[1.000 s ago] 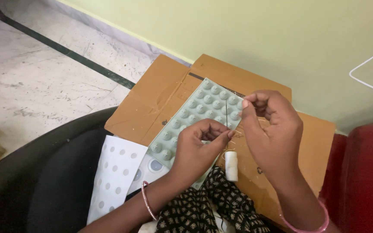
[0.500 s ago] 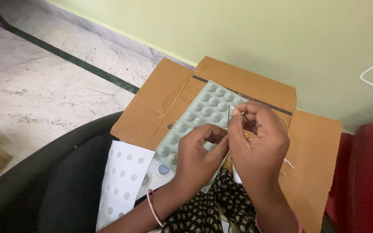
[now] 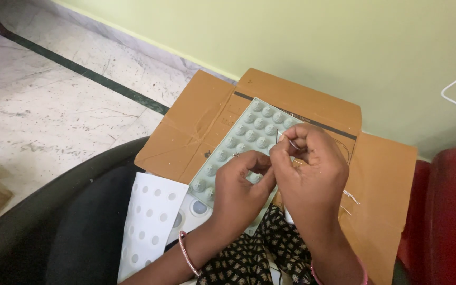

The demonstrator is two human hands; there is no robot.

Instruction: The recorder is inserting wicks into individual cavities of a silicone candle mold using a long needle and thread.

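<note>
I pinch the needle point(image 3: 279, 138) upright in my right hand point(image 3: 310, 171), fingers closed on it above the grey bumpy tray point(image 3: 238, 142). My left hand point(image 3: 241, 184) pinches thread I barely see; I steady both hands.

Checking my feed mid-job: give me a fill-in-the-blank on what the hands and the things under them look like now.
1. The right hand pinches a thin ____ between its fingertips.
2. The grey bumpy tray lies on flattened brown ____.
3. The left hand wears a bangle on its ____.
4. Beside the tray lies a white sheet full of round ____.

Missing: needle; cardboard; wrist; holes
</note>
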